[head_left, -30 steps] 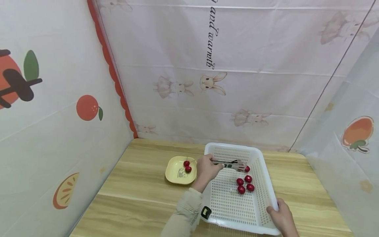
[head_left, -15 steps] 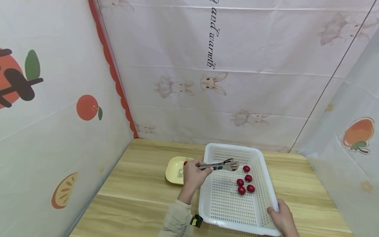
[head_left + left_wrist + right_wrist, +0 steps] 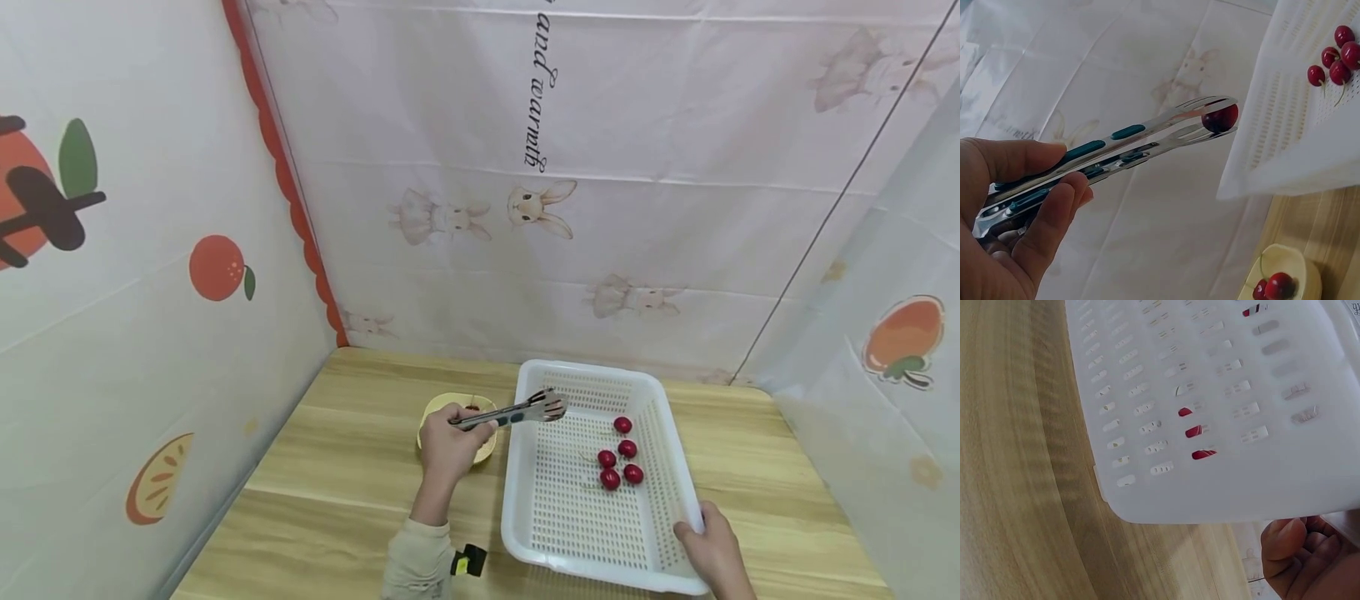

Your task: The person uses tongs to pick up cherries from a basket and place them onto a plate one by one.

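Observation:
My left hand [image 3: 446, 446] pinches a pair of metal tongs [image 3: 1141, 147] with teal grips between thumb and fingers. A dark red cherry [image 3: 1221, 117] is squeezed between the tongs' slotted tips, which overlap the left part of a white plastic basket [image 3: 512, 500] in the head view. Below that hand is a yellow dish [image 3: 1314, 278], partly covered in the head view, holding two cherries [image 3: 1280, 287] with stems. My right hand [image 3: 716, 546] grips the basket's right rim near its front corner, thumb on top. Several cherries [image 3: 610, 479] lie loose on the basket's slotted floor.
Both dish and basket stand on a wood-grain table [image 3: 330, 492]. A printed cloth backdrop [image 3: 465, 275] rises behind it, with more cloth on the left and right sides. A black strap piece [image 3: 472, 560] hangs at my left sleeve.
My left hand has moved left with the tongs and cherry, away from the loose cherries and over to the dish. My right hand keeps its grip on the basket, which stays in place.

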{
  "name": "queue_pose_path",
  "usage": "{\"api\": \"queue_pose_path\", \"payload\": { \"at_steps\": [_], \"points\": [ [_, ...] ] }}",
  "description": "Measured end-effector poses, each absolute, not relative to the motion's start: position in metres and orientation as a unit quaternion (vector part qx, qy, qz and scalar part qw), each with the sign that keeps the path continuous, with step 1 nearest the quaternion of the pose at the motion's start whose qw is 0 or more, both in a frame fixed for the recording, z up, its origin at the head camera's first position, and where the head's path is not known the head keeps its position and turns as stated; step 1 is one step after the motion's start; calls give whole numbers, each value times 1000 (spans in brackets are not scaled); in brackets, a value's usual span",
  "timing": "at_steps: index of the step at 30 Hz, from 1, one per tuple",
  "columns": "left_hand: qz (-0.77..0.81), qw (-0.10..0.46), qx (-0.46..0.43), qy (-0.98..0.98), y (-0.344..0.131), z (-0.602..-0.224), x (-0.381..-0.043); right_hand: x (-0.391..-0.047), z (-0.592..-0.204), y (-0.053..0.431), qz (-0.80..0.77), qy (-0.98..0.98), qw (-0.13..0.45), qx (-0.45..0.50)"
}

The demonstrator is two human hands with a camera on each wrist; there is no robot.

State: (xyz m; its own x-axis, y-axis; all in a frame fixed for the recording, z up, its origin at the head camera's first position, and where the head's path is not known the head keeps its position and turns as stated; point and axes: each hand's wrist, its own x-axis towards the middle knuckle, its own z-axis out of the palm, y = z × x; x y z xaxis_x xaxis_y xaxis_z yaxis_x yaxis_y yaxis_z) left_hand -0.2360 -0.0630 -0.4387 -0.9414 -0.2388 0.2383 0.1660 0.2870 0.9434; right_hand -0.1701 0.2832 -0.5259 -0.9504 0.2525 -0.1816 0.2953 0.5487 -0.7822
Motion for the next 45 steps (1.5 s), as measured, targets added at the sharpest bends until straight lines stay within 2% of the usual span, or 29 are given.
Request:
{"api": "queue_pose_path", "payload": {
  "at_steps": [8,22,31,45],
  "points": [
    [-619,159,49,-767,-87,-444,-234,-168,-526,283,-444,882,26,157],
    [-601,175,102,-773,-118,-460,-231,-170,-525,282,-444,881,18,163],
    [-553,222,127,-793,-133,-468,-234,-170,-524,282,-449,880,16,156],
    [-526,236,155,-802,-149,-487,-239,-170,-525,282,-444,881,20,162]
  ]
}}
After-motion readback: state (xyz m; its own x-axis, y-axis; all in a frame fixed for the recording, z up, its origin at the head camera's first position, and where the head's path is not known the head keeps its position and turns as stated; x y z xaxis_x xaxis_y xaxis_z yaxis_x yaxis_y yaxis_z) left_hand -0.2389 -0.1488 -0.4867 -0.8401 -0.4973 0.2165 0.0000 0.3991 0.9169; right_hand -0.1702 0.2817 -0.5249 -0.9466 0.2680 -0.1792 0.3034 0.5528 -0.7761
